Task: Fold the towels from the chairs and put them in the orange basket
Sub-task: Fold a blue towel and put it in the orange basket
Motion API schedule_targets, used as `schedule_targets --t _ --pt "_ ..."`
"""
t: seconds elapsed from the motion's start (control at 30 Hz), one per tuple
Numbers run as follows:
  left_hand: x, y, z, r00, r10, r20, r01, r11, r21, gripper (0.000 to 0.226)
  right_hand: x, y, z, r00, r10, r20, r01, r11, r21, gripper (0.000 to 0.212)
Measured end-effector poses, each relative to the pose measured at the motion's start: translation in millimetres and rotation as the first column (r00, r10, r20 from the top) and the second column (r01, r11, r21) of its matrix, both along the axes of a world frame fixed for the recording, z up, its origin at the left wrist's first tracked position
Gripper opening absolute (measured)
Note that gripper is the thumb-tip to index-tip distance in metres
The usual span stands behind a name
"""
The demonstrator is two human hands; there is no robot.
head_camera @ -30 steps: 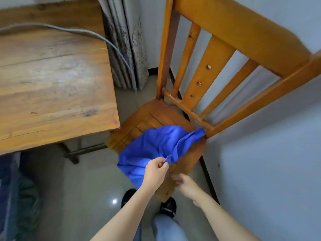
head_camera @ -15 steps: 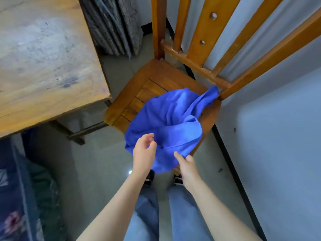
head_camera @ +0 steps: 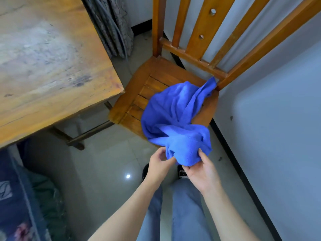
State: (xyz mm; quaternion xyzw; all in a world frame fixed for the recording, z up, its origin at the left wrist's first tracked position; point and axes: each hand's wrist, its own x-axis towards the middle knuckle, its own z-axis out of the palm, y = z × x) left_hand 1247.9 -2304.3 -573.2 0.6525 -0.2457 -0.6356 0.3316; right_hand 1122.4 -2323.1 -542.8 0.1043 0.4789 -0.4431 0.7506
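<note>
My left hand (head_camera: 160, 165) pinches the near edge of the blue towel (head_camera: 175, 119), thumb and fingers closed on a bunched fold. My right hand (head_camera: 202, 171) grips the same bunch from the right, thumb pressed on top of the cloth and fingers curled beneath it. The two hands sit just beside each other, with the gathered cloth between them.

The towel is crumpled and mostly lying on the seat of the wooden chair (head_camera: 156, 73). Its near part hangs past the front edge of the seat into my hands, and one far corner reaches up to the chair's right rear post. The left part of the slatted seat is bare.

To the left stands a worn wooden table (head_camera: 52, 58), its corner near the chair. A curtain (head_camera: 111, 26) hangs far behind, between table and chair. A pale wall (head_camera: 278, 127) runs along the right. Below, I see jeans (head_camera: 182, 214) and grey floor tiles (head_camera: 104, 171).
</note>
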Motion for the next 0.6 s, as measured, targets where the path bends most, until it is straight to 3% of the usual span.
schedule_targets --t 0.07,0.13,0.17,0.2,0.23,0.27,0.33,0.4,0.43,0.47,0.5,0.6 --pt "8.2 -2.5 5.4 0.999 0.001 0.034 -0.002 1.000 0.011 0.017 -5.1 4.3 4.9 0.998 -0.019 -0.064 0.022 0.998 0.051 0.056" --pt "20.6 0.4 14.8 0.977 -0.093 0.189 0.110 0.991 -0.078 0.017 -13.9 11.8 3.8 0.931 0.137 -0.339 -0.072 0.978 0.196 0.052" --pt "27.4 3.4 19.1 0.943 -0.173 0.283 0.220 0.965 -0.145 0.013 -16.7 17.1 3.4 0.785 0.285 -0.551 -0.143 0.948 0.285 0.045" --pt "32.7 5.9 27.0 0.891 -0.260 0.372 0.354 0.911 -0.211 0.011 -18.0 21.3 6.2 0.583 0.385 -0.716 -0.217 0.923 0.319 0.045" --pt "35.4 8.5 34.5 0.831 -0.336 0.444 0.477 0.841 -0.255 0.016 -17.2 24.2 12.2 0.423 0.393 -0.817 -0.332 0.906 0.264 0.051" --pt "36.8 9.9 44.5 0.771 -0.412 0.486 0.581 0.768 -0.269 0.021 -13.3 27.1 21.0 0.342 0.353 -0.871 -0.497 0.854 0.151 0.058" --pt "32.6 9.5 59.1 0.660 -0.530 0.533 0.714 0.664 -0.223 0.024 -1.4 28.1 38.5 0.283 0.308 -0.909 -0.813 0.579 -0.057 0.070" --pt "27.9 12.1 65.0 0.593 -0.582 0.557 0.771 0.610 -0.184 0.026 4.1 29.9 41.5 0.110 0.287 -0.952 -0.963 0.268 -0.030 0.061" --pt "26.8 15.0 65.2 0.594 -0.594 0.543 0.764 0.627 -0.149 0.016 2.7 30.5 41.4 0.023 0.237 -0.971 -0.979 0.202 0.026 0.049" --pt "28.0 18.1 63.9 0.590 -0.604 0.536 0.759 0.641 -0.112 0.003 0.6 29.7 43.7 -0.032 0.213 -0.977 -0.975 0.207 0.077 0.036" --pt "28.9 22.2 58.4 0.586 -0.610 0.533 0.744 0.666 -0.056 0.015 -2.4 28.9 47.6 -0.043 0.219 -0.975 -0.962 0.254 0.099 0.024" --pt "35.8 38.8 44.4 0.530 -0.595 0.604 0.713 0.698 0.062 0.029 -16.5 33.5 67.1 0.069 0.313 -0.947 -0.925 0.375 0.056 0.037"
